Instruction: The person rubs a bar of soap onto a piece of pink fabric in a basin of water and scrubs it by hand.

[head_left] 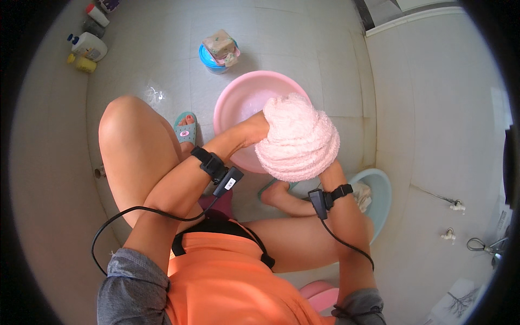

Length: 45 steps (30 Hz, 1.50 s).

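left hand: buried at the fingers in a fluffy pale pink towel bundle; only the back of the hand and the wrist show, closed into the cloth at its left side
right hand: tucked under the lower right edge of the same towel, fingers hidden by the pile, gripping it from below
wrists: each carries a black strap with a small black box; a black cable runs from each back toward the body
towel: held up between both hands, bunched into a rounded dome, thick looped terry with soft ridges running across it, no loose end hanging in view
where the towel is: over the near right rim of a round pink plastic basin, covering that part of the rim; whether it touches the rim cannot be told
basin: on the pale tiled floor, its far and left rim bare, inside looks wet and light
room to the left: the person's bent knee stands close beside the left forearm; a foot in a green sandal sits just beside the basin's left edge
room to the right: a light blue plastic basin lies just beyond the right forearm, with the pale wall close behind it
room ahead: open floor past the pink basin, then a small blue tub with a bundle on top
far left corner: a few bottles against the wall, well apart from the hands
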Motion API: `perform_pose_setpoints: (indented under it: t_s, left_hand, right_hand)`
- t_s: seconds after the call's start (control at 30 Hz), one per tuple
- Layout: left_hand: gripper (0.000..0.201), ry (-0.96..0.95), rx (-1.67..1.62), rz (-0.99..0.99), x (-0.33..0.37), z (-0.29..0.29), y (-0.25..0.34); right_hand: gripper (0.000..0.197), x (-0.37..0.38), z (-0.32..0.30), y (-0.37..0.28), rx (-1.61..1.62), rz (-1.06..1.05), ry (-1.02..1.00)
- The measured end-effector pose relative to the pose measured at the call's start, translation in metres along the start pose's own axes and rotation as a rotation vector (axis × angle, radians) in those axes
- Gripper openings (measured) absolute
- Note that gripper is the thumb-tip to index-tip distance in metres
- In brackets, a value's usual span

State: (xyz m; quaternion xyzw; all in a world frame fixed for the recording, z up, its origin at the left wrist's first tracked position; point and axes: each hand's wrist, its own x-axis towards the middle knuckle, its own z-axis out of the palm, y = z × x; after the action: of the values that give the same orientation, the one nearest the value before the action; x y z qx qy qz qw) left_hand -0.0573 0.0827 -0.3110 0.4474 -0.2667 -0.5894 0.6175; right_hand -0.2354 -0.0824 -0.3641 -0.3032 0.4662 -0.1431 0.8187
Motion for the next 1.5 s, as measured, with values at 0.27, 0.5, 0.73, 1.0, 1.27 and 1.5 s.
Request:
perform_pose_setpoints:
  t_s: [0.27, 0.5, 0.73, 1.0, 1.27, 1.5]
  left_hand:
    - [0.043, -0.167, -0.105, -0.084, -0.006, -0.006, -0.012]
    - [0.037, -0.193, -0.661, -0.273, -0.002, -0.023, -0.059]
    - [0.031, 0.038, -0.739, -0.253, 0.01, -0.016, -0.085]
    - [0.035, 0.24, -0.636, -0.374, 0.013, -0.028, -0.081]
    - [0.041, 0.325, -0.537, -0.299, 0.009, -0.023, -0.062]
    - [0.047, 0.248, -0.381, -0.315, -0.004, 0.0, -0.001]
  right_hand:
    - [0.042, -0.003, -0.028, 0.023, -0.147, 0.17, 0.009]
    - [0.041, 0.007, -0.01, 0.04, -0.142, 0.245, -0.044]
    - [0.04, 0.045, -0.03, 0.011, -0.196, 0.253, -0.146]
    - [0.041, 0.027, -0.066, -0.014, -0.667, 0.236, -0.077]
    - [0.083, 0.0, 0.014, -0.005, -0.205, 0.12, -0.105]
    - [0.076, -0.05, 0.054, -0.038, 0.002, 0.144, -0.247]
